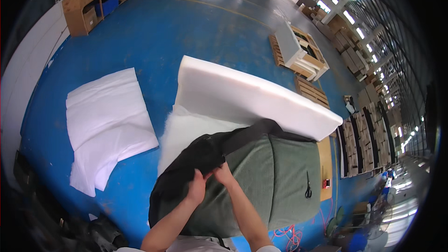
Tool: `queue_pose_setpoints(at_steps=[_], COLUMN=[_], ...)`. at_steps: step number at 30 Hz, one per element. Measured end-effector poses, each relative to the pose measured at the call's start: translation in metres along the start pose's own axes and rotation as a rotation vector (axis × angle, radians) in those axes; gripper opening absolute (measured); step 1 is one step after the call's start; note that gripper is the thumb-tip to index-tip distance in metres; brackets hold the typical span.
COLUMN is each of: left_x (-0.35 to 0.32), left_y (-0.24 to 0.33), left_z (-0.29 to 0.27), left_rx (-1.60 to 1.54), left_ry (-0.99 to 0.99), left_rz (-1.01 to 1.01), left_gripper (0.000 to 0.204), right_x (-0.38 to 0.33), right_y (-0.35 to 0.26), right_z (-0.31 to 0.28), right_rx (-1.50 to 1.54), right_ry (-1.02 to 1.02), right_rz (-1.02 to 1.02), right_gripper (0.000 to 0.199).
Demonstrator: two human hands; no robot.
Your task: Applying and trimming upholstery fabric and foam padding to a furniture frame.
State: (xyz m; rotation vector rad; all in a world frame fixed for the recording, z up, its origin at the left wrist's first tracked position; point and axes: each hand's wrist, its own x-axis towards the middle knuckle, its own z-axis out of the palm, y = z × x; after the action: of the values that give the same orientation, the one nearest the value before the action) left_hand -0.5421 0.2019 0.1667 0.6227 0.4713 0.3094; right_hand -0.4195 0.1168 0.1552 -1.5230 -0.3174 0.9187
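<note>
In front of me lies a large piece covered in green fabric (254, 177), with a seam running across it. Black fabric (193, 161) runs along its far and left edges in loose folds. My left hand (198, 187) and my right hand (222, 173) are close together where the black meets the green. Both are closed, pinching the black fabric; the fingertips are partly hidden. Black-handled scissors (308, 189) rest on the green fabric to the right. Beyond the black fabric, a long white foam slab (252, 95) stands on edge, and fluffy white batting (189, 128) spreads below it.
Folded white padding (109, 121) lies on the blue floor at left. A small red object (326, 183) sits on a wooden board (325, 154) at right, near a tangled red hose (291, 238). Farther off are a pallet (311, 91), a wooden frame (303, 51) and shelving (88, 9).
</note>
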Motion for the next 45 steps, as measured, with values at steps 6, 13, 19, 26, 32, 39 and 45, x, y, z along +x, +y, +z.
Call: queue_pose_setpoints(at_steps=[6,13,19,26,32,39,45], left_x=[0.012,-0.088,-0.124,-0.085,-0.057,-0.084,-0.082], left_y=[0.001,-0.108,-0.146,-0.148,-0.120,-0.116,-0.122], left_z=[0.041,0.024,0.035,0.126,0.116,0.080,0.083], left_rx=[-0.182,1.302,0.262,-0.022,-0.142,-0.338,-0.293], left_ry=[0.194,0.423,0.512,0.393,0.311,0.423,0.647], left_rz=[0.172,0.206,0.190,0.256,0.064,0.004,0.206], left_gripper=[0.026,0.056,0.053,0.043,0.029,0.032,0.033], right_x=[-0.066,-0.096,-0.098,-0.127,-0.143,-0.259,-0.326], right_y=[0.007,-0.016,0.008,0.027,0.058,0.128,0.202], right_z=[-0.070,-0.130,-0.119,-0.133,-0.203,-0.499,-0.602], right_rx=[0.303,0.862,0.268,0.522,0.191,-0.468,-1.285], right_ry=[-0.080,-0.231,0.011,-0.131,-0.368,1.192,1.078], right_rz=[-0.231,0.291,0.254,0.028,0.007,0.009,0.345], right_gripper=[0.070,0.081,0.053,0.040,0.039,0.019,0.029])
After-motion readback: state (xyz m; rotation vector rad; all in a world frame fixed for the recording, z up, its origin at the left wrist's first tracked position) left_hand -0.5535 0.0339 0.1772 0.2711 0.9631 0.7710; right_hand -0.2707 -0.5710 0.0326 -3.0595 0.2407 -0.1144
